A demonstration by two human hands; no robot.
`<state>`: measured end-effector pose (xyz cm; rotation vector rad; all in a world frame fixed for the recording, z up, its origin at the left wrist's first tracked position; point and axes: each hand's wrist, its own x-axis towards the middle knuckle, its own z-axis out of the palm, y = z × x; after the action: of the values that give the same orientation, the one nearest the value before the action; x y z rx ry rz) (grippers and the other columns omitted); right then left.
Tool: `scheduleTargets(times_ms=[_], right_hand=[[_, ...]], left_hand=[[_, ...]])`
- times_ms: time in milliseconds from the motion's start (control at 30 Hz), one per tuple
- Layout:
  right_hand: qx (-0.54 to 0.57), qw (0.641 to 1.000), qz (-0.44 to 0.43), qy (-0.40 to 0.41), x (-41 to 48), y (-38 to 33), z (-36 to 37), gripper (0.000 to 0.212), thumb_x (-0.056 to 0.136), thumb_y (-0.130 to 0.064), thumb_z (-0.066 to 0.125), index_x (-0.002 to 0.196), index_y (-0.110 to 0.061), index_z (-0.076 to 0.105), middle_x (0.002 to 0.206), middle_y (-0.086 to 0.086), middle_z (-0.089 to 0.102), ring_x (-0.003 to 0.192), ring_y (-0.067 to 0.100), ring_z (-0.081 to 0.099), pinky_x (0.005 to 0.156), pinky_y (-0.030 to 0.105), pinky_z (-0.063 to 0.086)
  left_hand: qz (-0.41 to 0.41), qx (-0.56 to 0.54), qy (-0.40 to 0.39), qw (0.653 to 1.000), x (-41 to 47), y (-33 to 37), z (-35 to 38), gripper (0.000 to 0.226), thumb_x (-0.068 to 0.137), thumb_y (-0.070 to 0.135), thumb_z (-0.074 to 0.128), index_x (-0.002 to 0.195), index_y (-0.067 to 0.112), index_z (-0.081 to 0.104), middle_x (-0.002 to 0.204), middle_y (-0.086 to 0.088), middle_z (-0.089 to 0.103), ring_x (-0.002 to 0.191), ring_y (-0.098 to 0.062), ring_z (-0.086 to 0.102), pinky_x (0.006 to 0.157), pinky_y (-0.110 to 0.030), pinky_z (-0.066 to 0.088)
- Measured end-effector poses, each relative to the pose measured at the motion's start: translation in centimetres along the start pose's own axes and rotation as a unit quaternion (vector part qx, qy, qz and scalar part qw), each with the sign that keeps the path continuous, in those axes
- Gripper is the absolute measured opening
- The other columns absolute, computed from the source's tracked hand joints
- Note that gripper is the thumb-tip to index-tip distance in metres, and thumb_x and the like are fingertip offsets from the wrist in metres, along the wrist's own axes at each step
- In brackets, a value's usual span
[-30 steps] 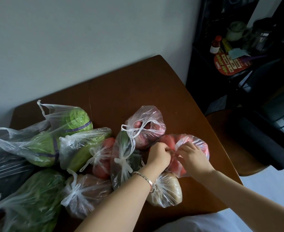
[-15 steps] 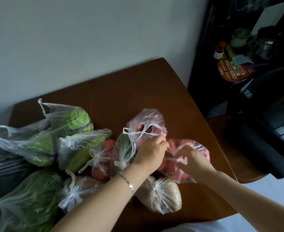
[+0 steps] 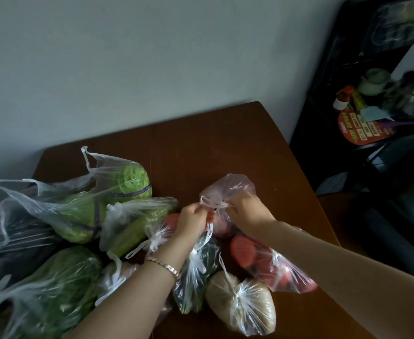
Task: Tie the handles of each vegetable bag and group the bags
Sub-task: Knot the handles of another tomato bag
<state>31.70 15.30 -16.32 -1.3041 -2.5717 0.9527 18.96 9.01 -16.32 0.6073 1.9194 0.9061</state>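
Several clear plastic vegetable bags lie bunched on the brown wooden table (image 3: 225,143). My left hand (image 3: 193,221) and my right hand (image 3: 247,211) each pinch a white handle of the pinkish bag of red-skinned produce (image 3: 228,185) at the far side of the group. Below it lie a knotted tomato bag (image 3: 269,265), a knotted bag of pale brown produce (image 3: 242,307) and a knotted bag of dark greens (image 3: 196,272). To the left, a cabbage bag (image 3: 118,189) has loose open handles.
More bags of green vegetables (image 3: 42,297) and a dark bag (image 3: 13,243) crowd the table's left. A grey wall runs behind. At right stands a dark shelf with a bottle (image 3: 343,97) and a teapot (image 3: 374,80), and a dark chair (image 3: 391,221).
Both hands left the tomato bag and moved up and left to the pinkish bag, taking hold of its handles. The camera tilted down slightly.
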Motion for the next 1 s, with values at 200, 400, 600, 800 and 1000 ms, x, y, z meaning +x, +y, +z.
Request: scheduleTargets(times_ms=[200,400,600,800,1000], right_hand=[[0.221,0.96,0.11,0.132,-0.3,1.1,-3.9,0.037,0.09,-0.019,0.044,0.053,-0.019,0.042,0.054,-0.001,0.045,0.05,0.013,0.039,0.045,0.022,0.03],[0.333,0.888,0.172,0.268,-0.4,2.5,-7.2,0.038,0.093,-0.017,0.042,0.055,-0.016,0.041,0.052,-0.003,0.038,0.046,0.009,0.033,0.042,0.021,0.027],[0.32,0.874,0.175,0.321,-2.8,4.1,-6.8,0.037,0.09,-0.016,0.046,0.055,-0.012,0.038,0.051,0.002,0.035,0.048,0.011,0.031,0.046,0.026,0.025],[0.307,0.896,0.108,0.3,-4.7,3.5,-6.5,0.032,0.088,-0.016,0.049,0.058,-0.006,0.044,0.052,0.002,0.039,0.048,0.008,0.033,0.044,0.018,0.028],[0.268,0.918,0.043,0.29,-4.1,2.1,-5.3,0.02,0.092,-0.018,0.049,0.073,-0.02,0.055,0.089,-0.005,0.05,0.082,0.002,0.049,0.072,0.011,0.04]], left_hand=[[0.028,0.048,-0.082,0.995,0.0,2.3,2.9,0.024,0.084,0.027,0.064,0.101,0.011,0.06,0.1,-0.004,0.059,0.09,-0.016,0.055,0.068,-0.022,0.039],[0.019,0.065,-0.002,0.998,0.8,7.5,4.7,0.034,0.095,0.026,0.041,0.09,0.001,0.063,0.098,-0.019,0.064,0.093,-0.032,0.061,0.077,-0.031,0.047],[0.004,-0.075,0.135,0.988,1.1,8.6,2.9,0.024,0.092,0.014,0.041,0.083,0.002,0.059,0.084,-0.015,0.059,0.081,-0.03,0.059,0.073,-0.037,0.047],[0.072,-0.024,0.195,0.978,1.9,6.7,0.2,0.026,0.085,0.016,0.049,0.06,0.008,0.053,0.061,-0.01,0.053,0.068,-0.031,0.053,0.064,-0.039,0.042],[0.201,-0.035,0.065,0.977,-1.3,6.2,1.2,0.025,0.082,0.007,0.059,0.058,0.015,0.056,0.079,0.015,0.061,0.078,0.003,0.053,0.063,-0.003,0.037]])
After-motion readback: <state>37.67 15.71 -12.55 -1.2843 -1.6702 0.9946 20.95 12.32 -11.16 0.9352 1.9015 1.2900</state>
